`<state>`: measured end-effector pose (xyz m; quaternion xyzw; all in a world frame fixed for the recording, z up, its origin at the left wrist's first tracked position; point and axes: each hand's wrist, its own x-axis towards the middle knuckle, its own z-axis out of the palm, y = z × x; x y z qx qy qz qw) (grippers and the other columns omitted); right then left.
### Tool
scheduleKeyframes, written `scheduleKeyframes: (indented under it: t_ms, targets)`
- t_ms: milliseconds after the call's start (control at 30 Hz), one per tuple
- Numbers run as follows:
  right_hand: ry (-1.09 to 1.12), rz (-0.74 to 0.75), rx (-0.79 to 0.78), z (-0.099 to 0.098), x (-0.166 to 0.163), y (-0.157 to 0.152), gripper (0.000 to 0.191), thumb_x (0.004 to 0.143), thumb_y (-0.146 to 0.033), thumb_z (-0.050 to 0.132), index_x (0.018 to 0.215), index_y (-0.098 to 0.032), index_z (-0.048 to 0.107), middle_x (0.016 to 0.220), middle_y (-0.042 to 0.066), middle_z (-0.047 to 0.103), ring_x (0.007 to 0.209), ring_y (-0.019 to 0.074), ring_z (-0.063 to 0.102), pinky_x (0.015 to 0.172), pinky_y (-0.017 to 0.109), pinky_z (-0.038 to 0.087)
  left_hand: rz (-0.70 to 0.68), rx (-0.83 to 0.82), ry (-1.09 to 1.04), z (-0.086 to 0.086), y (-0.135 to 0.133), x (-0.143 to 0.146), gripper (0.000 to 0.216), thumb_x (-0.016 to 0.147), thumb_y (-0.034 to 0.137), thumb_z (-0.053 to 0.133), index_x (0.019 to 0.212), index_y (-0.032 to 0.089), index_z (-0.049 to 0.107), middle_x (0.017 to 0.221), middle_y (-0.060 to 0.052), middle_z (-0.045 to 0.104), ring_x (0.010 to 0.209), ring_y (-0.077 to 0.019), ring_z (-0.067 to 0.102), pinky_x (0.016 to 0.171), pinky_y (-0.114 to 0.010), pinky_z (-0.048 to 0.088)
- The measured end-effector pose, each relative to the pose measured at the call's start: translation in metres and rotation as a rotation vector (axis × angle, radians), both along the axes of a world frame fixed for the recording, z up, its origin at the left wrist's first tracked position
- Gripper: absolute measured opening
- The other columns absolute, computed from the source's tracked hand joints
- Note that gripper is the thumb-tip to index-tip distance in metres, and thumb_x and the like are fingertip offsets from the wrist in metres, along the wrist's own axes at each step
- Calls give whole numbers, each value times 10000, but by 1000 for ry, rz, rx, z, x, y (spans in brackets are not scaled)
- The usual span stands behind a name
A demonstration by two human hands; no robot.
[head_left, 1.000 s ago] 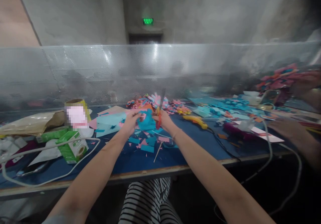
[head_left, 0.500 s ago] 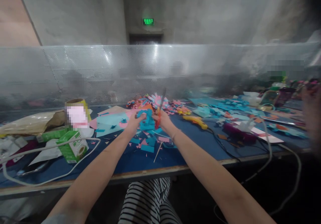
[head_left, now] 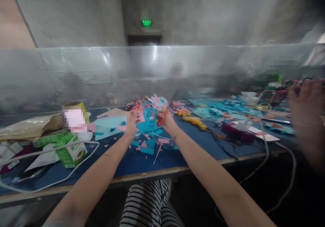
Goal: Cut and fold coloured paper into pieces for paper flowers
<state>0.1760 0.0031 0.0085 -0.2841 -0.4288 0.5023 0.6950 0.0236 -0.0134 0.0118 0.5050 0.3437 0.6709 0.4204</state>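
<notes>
My left hand (head_left: 131, 120) is over the middle of the table, its fingers apart and nothing visible in them. Just right of it, a curled blue paper piece (head_left: 149, 112) forms a loop in front of my right hand. My right hand (head_left: 166, 119) is closed around red-handled scissors (head_left: 160, 118), whose blades point away and are blurred. Whether its fingertips also touch the blue paper, I cannot tell. Under and around both hands lie a light blue sheet (head_left: 109, 127), blue and pink paper scraps (head_left: 147, 149) and a thin stick (head_left: 157, 153).
Paper flowers (head_left: 158, 101) are piled behind my hands. To the right lie a yellow glue gun (head_left: 195, 121) with a dark cord, more blue paper (head_left: 223, 105) and another person's blurred hand (head_left: 307, 96). On the left stand a green box (head_left: 71, 150) and a tape roll; a white cable (head_left: 63, 179) loops there.
My left hand has let go of the blue paper and moved left, fingers spreading. The blue paper now shows as a loop. Another person's hand has come further into view at right.
</notes>
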Motion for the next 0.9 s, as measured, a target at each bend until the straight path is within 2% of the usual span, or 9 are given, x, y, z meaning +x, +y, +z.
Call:
scheduleKeyframes:
  t_ms: [100,167,233,333,433,533,667,800,900]
  targets:
    - [-71,-16,35,-1,1,2,316,438,-183,638,603,-194,369,554,-63,474,505,70,452,486,214,354,-241,-179,-87,3,2,-3,379,633,487,568,858,192,488,859,-51,567,752,-161,566,614,-289,454]
    - [-129,-2,51,-2,-1,2,324,433,-185,654,619,-191,389,593,-52,508,563,81,493,535,217,379,-364,-213,-46,3,-1,-3,424,571,449,644,871,183,506,834,-57,594,733,-175,586,573,-285,462]
    - [-193,23,76,-4,-3,1,335,436,-200,673,627,-187,398,613,-45,522,606,90,515,579,226,397,-424,-208,19,0,-5,-1,461,517,376,708,886,177,515,789,-50,612,706,-179,599,562,-287,471]
    - [-269,57,113,-6,-6,-2,341,456,-227,689,633,-182,400,630,-42,525,630,91,519,609,234,405,-384,-183,123,-6,-5,1,423,484,297,739,823,154,530,668,-12,602,610,-152,595,545,-274,467]
    - [-298,73,132,-5,-7,-4,358,460,-241,706,653,-181,411,641,-46,520,625,85,508,610,230,400,-304,-127,231,-10,-1,0,328,528,331,709,728,137,536,611,-5,586,514,-125,565,502,-250,440]
    - [-356,63,100,-2,-3,-6,372,465,-271,724,653,-183,415,585,-65,474,537,64,447,538,215,364,-209,-113,300,-7,1,-3,309,574,386,667,728,148,543,652,-20,607,495,-123,562,438,-220,387]
    - [-512,39,2,3,11,-11,344,514,-344,712,615,-184,425,494,-82,384,462,55,352,473,213,302,-138,-81,237,-1,1,-8,286,593,401,641,702,164,523,605,1,589,472,-103,539,439,-209,366]
    - [-700,52,6,6,23,-18,286,514,-333,722,631,-167,522,567,-39,476,547,85,417,524,228,330,-49,26,197,2,6,-14,263,616,404,618,643,171,498,441,47,474,446,-96,512,460,-204,365]
    - [-737,76,7,7,23,-23,276,515,-339,720,628,-166,538,549,-40,459,530,79,401,503,226,309,-6,34,183,2,9,-17,254,622,399,612,630,176,490,429,49,464,451,-104,519,462,-208,365]
